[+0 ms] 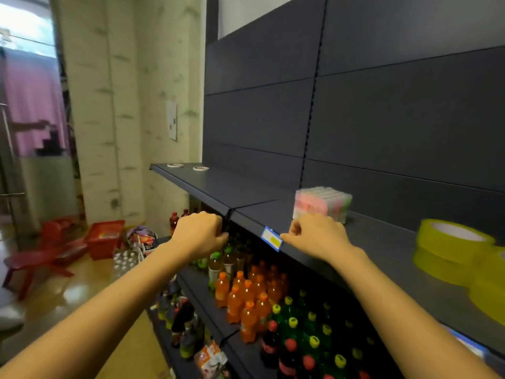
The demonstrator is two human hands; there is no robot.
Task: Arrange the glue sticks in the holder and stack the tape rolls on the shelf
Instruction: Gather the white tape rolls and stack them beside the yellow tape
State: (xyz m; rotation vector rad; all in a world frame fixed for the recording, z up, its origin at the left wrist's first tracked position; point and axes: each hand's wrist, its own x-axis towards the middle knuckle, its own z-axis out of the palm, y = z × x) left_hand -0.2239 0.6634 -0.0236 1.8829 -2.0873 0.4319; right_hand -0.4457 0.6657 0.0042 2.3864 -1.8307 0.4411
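1. Below the forearms, the lower shelves are carrying crowded rows of orange bottles (pixel 240 299) and green bottles (pixel 295 324).
2. The left hand (pixel 200 233) is sitting with curled fingers at the front lip of the dark grey shelf (pixel 382 242), right where two shelf sections are joining. Its fingertips are hidden, so I cannot tell whether it is gripping the lip.
3. The right hand (pixel 317 236) is resting fisted on the same lip, with nothing showing in it. Its thumb tip is lying just beside a blue price tag (pixel 271 238).
4. The clear holder (pixel 322 205), packed with upright glue sticks, is standing on the shelf just behind the right hand.
5. Yellow tape rolls (pixel 453 247) are lying stacked at the right, near the front edge and well apart from the holder.
6. Two small white tape rolls (pixel 200 168) are lying flat at the shelf's far left end.
7. Bare shelf surface is stretching between these groups, and a dark back panel (pixel 382 105) is closing off the rear.
8. To the left, the floor is holding a red basket (pixel 105 237) and a red chair (pixel 41 255). A pale patterned wall (pixel 123 105) is standing beyond them.
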